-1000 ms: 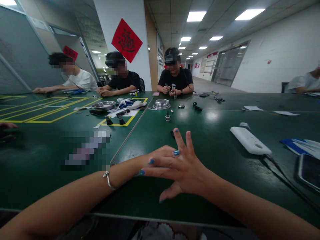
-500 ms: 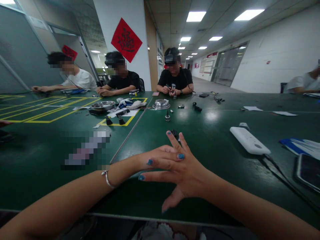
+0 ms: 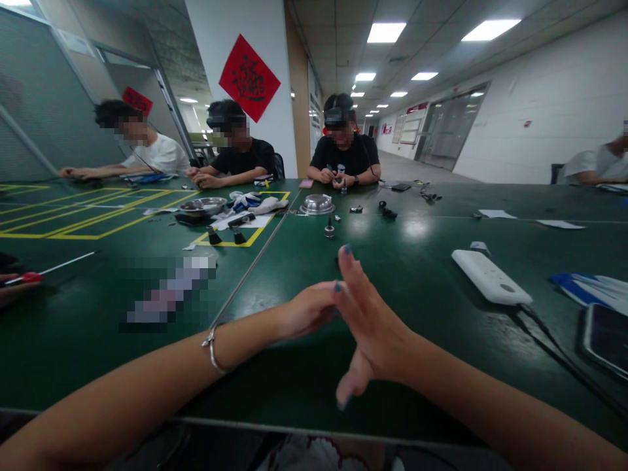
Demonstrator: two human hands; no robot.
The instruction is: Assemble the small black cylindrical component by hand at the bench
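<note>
My right hand is raised over the near side of the green table, its thumb held away from the other fingers and nothing in its grip. Blue polish shows on its nails. Coming from the left, my left hand meets the fingers of my right hand. Its fingers look stretched out and empty, though the tips are hidden behind the right hand. A silver bracelet circles my left wrist. Just behind the right fingertips a small dark object is mostly covered.
To the right lie a white power strip with a cable, blue-white gloves and a phone. Ahead are a metal bowl and small parts. At left, another person's hand holds a screwdriver. Several people sit around the table.
My right hand has turned, its spread fingers swinging upward and closer together off the left hand. At the left edge, another person's hand with a screwdriver has come into view.
</note>
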